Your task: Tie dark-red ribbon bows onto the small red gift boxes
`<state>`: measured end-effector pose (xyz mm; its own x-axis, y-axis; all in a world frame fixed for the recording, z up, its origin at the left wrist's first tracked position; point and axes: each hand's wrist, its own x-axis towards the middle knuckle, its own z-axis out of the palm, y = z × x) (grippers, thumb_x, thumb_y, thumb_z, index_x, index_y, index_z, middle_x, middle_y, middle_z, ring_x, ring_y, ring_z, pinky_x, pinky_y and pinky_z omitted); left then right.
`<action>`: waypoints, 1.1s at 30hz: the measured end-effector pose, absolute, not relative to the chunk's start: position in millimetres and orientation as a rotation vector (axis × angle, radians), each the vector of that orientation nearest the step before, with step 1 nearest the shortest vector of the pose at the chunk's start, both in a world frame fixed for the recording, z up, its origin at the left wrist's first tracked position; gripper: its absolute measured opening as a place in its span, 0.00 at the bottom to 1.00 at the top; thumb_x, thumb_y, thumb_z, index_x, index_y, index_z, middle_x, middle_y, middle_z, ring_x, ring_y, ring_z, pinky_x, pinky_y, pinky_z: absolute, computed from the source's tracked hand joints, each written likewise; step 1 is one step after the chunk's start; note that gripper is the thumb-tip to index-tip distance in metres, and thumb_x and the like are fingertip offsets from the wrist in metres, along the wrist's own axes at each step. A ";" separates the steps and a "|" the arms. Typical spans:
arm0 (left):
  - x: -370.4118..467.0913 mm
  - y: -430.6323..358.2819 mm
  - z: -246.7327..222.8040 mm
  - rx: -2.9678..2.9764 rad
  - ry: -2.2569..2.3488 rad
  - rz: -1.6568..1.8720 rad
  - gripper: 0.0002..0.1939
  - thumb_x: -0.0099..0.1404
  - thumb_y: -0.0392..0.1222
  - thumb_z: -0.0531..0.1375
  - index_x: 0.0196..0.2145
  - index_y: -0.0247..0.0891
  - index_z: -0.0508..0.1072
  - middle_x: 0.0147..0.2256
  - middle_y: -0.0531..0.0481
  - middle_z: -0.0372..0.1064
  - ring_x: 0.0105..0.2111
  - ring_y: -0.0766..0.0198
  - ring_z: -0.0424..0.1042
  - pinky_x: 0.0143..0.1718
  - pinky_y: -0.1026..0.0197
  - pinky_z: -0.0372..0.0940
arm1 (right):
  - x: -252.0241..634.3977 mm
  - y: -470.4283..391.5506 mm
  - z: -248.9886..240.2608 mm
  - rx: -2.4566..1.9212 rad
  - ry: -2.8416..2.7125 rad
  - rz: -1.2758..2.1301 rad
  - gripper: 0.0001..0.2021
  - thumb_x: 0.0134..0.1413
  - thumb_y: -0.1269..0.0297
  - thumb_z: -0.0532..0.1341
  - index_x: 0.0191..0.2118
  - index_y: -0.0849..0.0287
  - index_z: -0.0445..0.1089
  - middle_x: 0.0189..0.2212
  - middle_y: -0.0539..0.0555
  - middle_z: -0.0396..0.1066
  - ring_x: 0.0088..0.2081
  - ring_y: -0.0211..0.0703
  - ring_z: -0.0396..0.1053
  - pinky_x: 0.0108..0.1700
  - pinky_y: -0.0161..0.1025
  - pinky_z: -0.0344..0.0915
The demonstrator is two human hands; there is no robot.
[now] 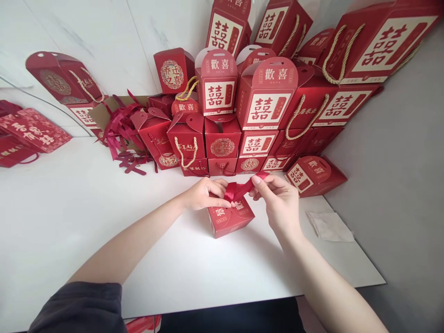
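A small red gift box (231, 219) with pale Chinese characters rests on the white table in front of me. Over its top runs a shiny red ribbon (239, 188). My left hand (206, 193) lies at the box's far left side, its thumb and fingers closed on the ribbon just above the lid. My right hand (279, 196) is raised to the right of the box and pinches the ribbon's other part between thumb and fingers. Between both hands the ribbon forms a loop or fold. Where it meets the lid is partly hidden by my left fingers.
Stacked red gift boxes (222, 143) line the back wall. A pile of loose ribbons (125, 125) sits at back left, near flat red bags (33, 129). At right, a box (312, 178) leans by the grey wall, and a white tissue (329, 225) lies near the table's edge.
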<state>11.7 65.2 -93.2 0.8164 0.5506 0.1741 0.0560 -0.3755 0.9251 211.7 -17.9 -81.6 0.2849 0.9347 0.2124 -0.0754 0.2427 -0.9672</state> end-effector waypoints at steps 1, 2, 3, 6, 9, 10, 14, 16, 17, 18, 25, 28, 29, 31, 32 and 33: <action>11.9 65.0 -92.8 1.894 0.457 0.565 0.09 0.59 0.45 0.69 0.33 0.37 0.84 0.34 0.42 0.78 0.45 0.55 0.72 0.49 0.54 0.67 | 211.0 -22.7 -80.2 -1.078 -1.059 0.797 0.10 0.55 0.57 0.67 0.29 0.55 0.72 0.22 0.49 0.72 0.24 0.39 0.69 0.28 0.38 0.66; 12.2 64.9 -91.9 1.879 0.452 0.563 0.09 0.60 0.46 0.68 0.33 0.37 0.84 0.36 0.41 0.78 0.45 0.55 0.72 0.49 0.54 0.67 | 209.3 -28.3 -79.2 -1.075 -1.122 0.684 0.09 0.56 0.59 0.67 0.29 0.54 0.71 0.23 0.49 0.72 0.24 0.40 0.69 0.28 0.39 0.67; 12.5 64.9 -90.6 1.862 0.447 0.557 0.10 0.61 0.46 0.67 0.34 0.37 0.84 0.37 0.41 0.78 0.45 0.55 0.72 0.49 0.55 0.67 | 206.6 -34.1 -78.7 -1.068 -1.220 0.551 0.08 0.57 0.61 0.66 0.29 0.53 0.71 0.23 0.49 0.72 0.24 0.40 0.69 0.29 0.40 0.68; 14.3 65.2 -83.5 1.827 0.471 0.514 0.13 0.64 0.47 0.65 0.29 0.35 0.83 0.35 0.42 0.77 0.44 0.57 0.72 0.49 0.57 0.66 | 194.5 -47.9 -79.1 -0.934 -1.686 0.090 0.07 0.57 0.68 0.66 0.30 0.51 0.71 0.23 0.49 0.74 0.24 0.41 0.69 0.28 0.40 0.68; 16.5 64.1 -72.9 1.815 0.556 0.460 0.15 0.64 0.47 0.64 0.28 0.34 0.82 0.32 0.43 0.77 0.46 0.56 0.71 0.51 0.57 0.64 | 179.5 -51.3 -78.4 -0.726 -2.099 -0.303 0.07 0.58 0.74 0.64 0.32 0.53 0.74 0.26 0.49 0.76 0.25 0.40 0.70 0.28 0.39 0.69; 17.2 63.3 -69.3 1.811 0.581 0.441 0.14 0.64 0.47 0.64 0.28 0.34 0.82 0.32 0.43 0.77 0.46 0.55 0.71 0.52 0.56 0.64 | 174.3 -50.5 -77.8 -0.679 -2.171 -0.395 0.07 0.58 0.75 0.63 0.32 0.55 0.74 0.27 0.50 0.76 0.25 0.40 0.70 0.28 0.39 0.68; 18.9 59.4 -59.0 1.831 0.641 0.382 0.14 0.63 0.44 0.64 0.22 0.34 0.78 0.32 0.45 0.76 0.44 0.57 0.71 0.49 0.56 0.64 | 153.9 -44.9 -79.3 -0.611 -2.227 -0.522 0.09 0.57 0.78 0.61 0.27 0.61 0.71 0.22 0.51 0.71 0.23 0.40 0.66 0.24 0.39 0.63; 19.0 58.4 -58.3 1.863 0.652 0.375 0.14 0.62 0.42 0.64 0.20 0.34 0.76 0.28 0.47 0.74 0.43 0.58 0.71 0.47 0.58 0.65 | 146.1 -42.8 -83.2 -0.624 -2.259 -0.503 0.10 0.56 0.79 0.60 0.26 0.61 0.69 0.21 0.51 0.68 0.23 0.41 0.66 0.24 0.39 0.62; 18.9 58.4 -59.1 1.880 0.651 0.376 0.14 0.62 0.41 0.65 0.20 0.35 0.75 0.27 0.48 0.72 0.43 0.59 0.71 0.47 0.59 0.65 | 143.6 -41.9 -85.1 -0.624 -2.283 -0.495 0.11 0.56 0.80 0.59 0.25 0.61 0.68 0.21 0.51 0.68 0.23 0.41 0.65 0.24 0.39 0.61; 18.8 58.7 -60.4 1.899 0.647 0.380 0.15 0.61 0.41 0.65 0.19 0.35 0.74 0.26 0.49 0.71 0.43 0.59 0.71 0.47 0.59 0.65 | 142.4 -41.0 -86.4 -0.610 -2.312 -0.483 0.12 0.55 0.81 0.59 0.25 0.61 0.68 0.21 0.51 0.67 0.24 0.41 0.65 0.24 0.39 0.61; 18.2 61.5 -69.5 1.951 0.536 0.417 0.12 0.63 0.42 0.64 0.24 0.34 0.76 0.33 0.48 0.74 0.39 0.62 0.72 0.43 0.60 0.67 | 184.1 -26.6 -65.6 -0.484 -2.184 0.290 0.07 0.67 0.67 0.55 0.42 0.60 0.71 0.38 0.54 0.75 0.41 0.42 0.70 0.46 0.42 0.68; 18.3 60.4 -67.4 1.924 0.552 0.398 0.10 0.65 0.43 0.63 0.32 0.34 0.80 0.35 0.48 0.75 0.39 0.62 0.73 0.43 0.59 0.68 | 212.8 -11.3 -64.0 -0.826 -2.000 0.521 0.07 0.68 0.65 0.55 0.46 0.55 0.69 0.47 0.56 0.71 0.51 0.46 0.67 0.55 0.47 0.63; 18.3 60.3 -66.5 1.928 0.566 0.384 0.09 0.65 0.42 0.63 0.33 0.34 0.80 0.35 0.47 0.76 0.40 0.61 0.73 0.45 0.59 0.68 | 219.8 -6.0 -66.9 -0.891 -1.985 0.587 0.07 0.67 0.63 0.56 0.46 0.55 0.69 0.50 0.57 0.69 0.54 0.47 0.65 0.56 0.48 0.62; 18.2 60.9 -65.3 1.956 0.551 0.363 0.08 0.65 0.41 0.63 0.33 0.35 0.81 0.36 0.47 0.76 0.42 0.60 0.73 0.48 0.57 0.67 | 229.0 2.9 -74.8 -0.941 -1.998 0.703 0.06 0.67 0.62 0.57 0.41 0.55 0.70 0.53 0.57 0.67 0.57 0.48 0.63 0.59 0.50 0.59; 18.1 61.7 -65.3 1.968 0.530 0.361 0.08 0.66 0.41 0.63 0.34 0.36 0.81 0.37 0.46 0.77 0.43 0.60 0.73 0.50 0.57 0.67 | 231.7 5.8 -78.5 -0.931 -2.007 0.743 0.06 0.66 0.62 0.58 0.38 0.55 0.70 0.54 0.56 0.66 0.58 0.48 0.63 0.60 0.51 0.59; 18.0 62.8 -65.9 1.977 0.508 0.364 0.08 0.66 0.41 0.63 0.34 0.36 0.82 0.37 0.46 0.77 0.44 0.60 0.73 0.51 0.57 0.67 | 233.6 7.5 -81.2 -0.906 -2.011 0.768 0.07 0.65 0.62 0.60 0.35 0.56 0.69 0.55 0.56 0.66 0.58 0.48 0.63 0.60 0.51 0.59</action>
<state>18.0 62.8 -65.9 0.8654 0.5000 0.0336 0.1922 -0.3931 0.8992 233.6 7.5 -81.2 -0.4380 0.8023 0.4055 0.3281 0.5626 -0.7588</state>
